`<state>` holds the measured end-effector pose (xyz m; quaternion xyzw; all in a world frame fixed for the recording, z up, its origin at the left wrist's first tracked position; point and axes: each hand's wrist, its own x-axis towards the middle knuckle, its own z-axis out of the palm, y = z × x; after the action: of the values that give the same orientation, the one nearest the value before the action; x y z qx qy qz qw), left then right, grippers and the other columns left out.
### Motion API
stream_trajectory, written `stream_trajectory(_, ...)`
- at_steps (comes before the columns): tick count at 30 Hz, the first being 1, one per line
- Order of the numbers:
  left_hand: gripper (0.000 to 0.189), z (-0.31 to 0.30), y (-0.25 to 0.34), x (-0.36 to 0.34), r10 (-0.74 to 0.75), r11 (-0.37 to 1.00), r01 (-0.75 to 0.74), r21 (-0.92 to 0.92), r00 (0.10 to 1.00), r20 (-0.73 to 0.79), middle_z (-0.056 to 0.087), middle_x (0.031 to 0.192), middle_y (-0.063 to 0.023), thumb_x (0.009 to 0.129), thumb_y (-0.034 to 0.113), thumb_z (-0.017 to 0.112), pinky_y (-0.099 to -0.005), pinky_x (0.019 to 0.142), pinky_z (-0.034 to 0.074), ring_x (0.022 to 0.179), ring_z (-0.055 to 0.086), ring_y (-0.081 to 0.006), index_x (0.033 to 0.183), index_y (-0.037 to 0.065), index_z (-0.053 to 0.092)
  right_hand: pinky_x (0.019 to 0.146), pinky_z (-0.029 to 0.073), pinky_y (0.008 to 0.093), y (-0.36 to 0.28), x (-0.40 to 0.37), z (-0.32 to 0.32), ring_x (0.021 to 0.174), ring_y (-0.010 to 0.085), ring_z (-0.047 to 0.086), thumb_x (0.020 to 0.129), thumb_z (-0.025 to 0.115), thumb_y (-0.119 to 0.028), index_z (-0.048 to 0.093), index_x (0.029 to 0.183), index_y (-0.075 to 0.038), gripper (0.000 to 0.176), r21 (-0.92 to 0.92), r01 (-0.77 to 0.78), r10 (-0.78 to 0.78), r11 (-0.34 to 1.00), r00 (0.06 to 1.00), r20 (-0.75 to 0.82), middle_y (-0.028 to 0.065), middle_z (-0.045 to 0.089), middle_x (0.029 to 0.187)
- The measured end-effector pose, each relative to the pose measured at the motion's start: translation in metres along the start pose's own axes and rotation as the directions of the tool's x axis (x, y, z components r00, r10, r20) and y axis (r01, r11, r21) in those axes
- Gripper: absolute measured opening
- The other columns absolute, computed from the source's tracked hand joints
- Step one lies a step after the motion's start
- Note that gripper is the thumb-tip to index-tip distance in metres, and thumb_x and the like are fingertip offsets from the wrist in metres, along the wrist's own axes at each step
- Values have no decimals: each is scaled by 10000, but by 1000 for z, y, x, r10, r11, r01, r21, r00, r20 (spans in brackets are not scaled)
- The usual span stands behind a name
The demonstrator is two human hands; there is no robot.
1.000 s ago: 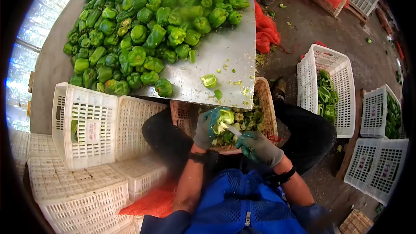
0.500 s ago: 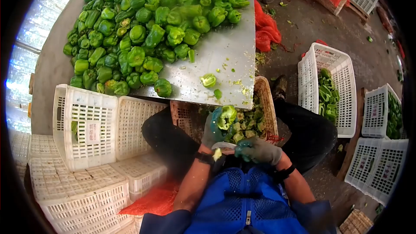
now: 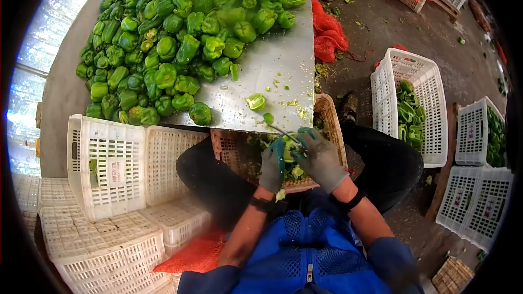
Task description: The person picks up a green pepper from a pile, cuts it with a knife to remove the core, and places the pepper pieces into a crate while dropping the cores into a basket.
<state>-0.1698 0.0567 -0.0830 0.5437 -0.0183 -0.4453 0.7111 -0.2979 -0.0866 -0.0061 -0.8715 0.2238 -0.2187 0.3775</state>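
Note:
Both my gloved hands are close together over a crate between my knees. My left hand (image 3: 272, 164) is closed around a green bell pepper (image 3: 289, 151), partly hidden by the fingers. In my closed right hand (image 3: 321, 158) is a knife (image 3: 284, 133); its thin blade points up and left over the pepper, and its handle is hidden in the glove. Below the hands, the brownish crate (image 3: 339, 140) contains green pepper scraps. A cut pepper piece (image 3: 255, 101) lies on the metal table (image 3: 283, 60) ahead, with small bits around it.
A large heap of whole green peppers (image 3: 163, 49) covers the table's left side. White crates (image 3: 109, 158) are stacked to my left, near a red mesh bag (image 3: 190, 253). To the right, a white crate (image 3: 436, 109) holds cut peppers. Red netting (image 3: 328, 35) lies beside the table.
My right hand has moved up and forward to meet the pepper, bringing the knife over it. My left hand has shifted slightly, and the pepper's open cut side is now mostly covered.

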Motion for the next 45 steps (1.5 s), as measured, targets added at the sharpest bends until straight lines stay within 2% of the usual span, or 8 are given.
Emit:
stream_trajectory(2,321,-32,-50,22,444,754,-426,500,891,89,726,1020,-61,1071,156,680,-287,668,557,822,676,-136,1351,0,699,850,589,490,6,2,2,1016,396,723,917,815,-241,648,1274,-55,435,-49,13,-7,999,993,120,182,681,1193)
stream_trajectory(8,307,26,14,-21,-64,954,60,294,998,5,695,931,-12,1044,135,676,-267,602,504,714,597,-67,1314,-4,718,671,568,500,33,1,13,790,378,720,935,721,-208,633,1099,-111,211,-174,130,-121,976,991,59,137,678,995)
stream_trajectory(17,444,34,22,-22,-5,875,-56,482,992,123,730,1017,-29,1061,135,603,-254,580,542,764,711,-95,1492,34,633,758,537,536,33,0,8,858,472,669,897,719,-94,594,1059,-31,214,26,23,-23,999,1000,-10,216,676,942)
stream_trajectory(23,470,31,24,-26,-20,842,-105,529,974,224,748,1065,-53,1058,137,607,-266,616,566,771,710,-95,1510,12,619,604,509,446,40,-11,16,615,294,634,930,722,-132,686,1017,-40,131,387,-106,149,916,985,-82,159,665,742)
stream_trajectory(28,457,49,16,-39,-63,912,-15,411,982,176,756,1114,-50,1064,137,600,-268,693,601,858,718,-110,1500,0,622,634,474,254,51,-13,18,712,53,574,953,694,-48,730,1116,-18,170,775,-421,632,470,774,37,-39,660,863)
stream_trajectory(36,486,56,18,-36,43,958,-84,275,988,150,731,1262,-75,1048,94,617,-286,822,612,1048,709,-131,1525,0,590,624,466,227,57,-18,1,749,36,594,985,672,-59,716,1184,-8,210,472,-329,454,818,873,-179,-17,688,897)
stream_trajectory(41,615,72,58,-37,659,324,-546,773,717,230,690,1349,-215,938,25,656,-438,1091,552,1236,688,-336,1542,5,543,580,454,241,50,-28,-6,681,40,573,987,668,-88,727,1132,-12,174,588,-380,537,714,836,-112,-3,700,866)
stream_trajectory(45,593,43,67,2,627,-285,-197,938,702,338,583,1544,-274,980,166,677,-447,1117,531,1340,626,-416,1537,-1,564,601,478,350,70,-40,2,638,118,562,964,750,-158,709,958,3,166,619,-392,593,681,791,-152,46,612,700)
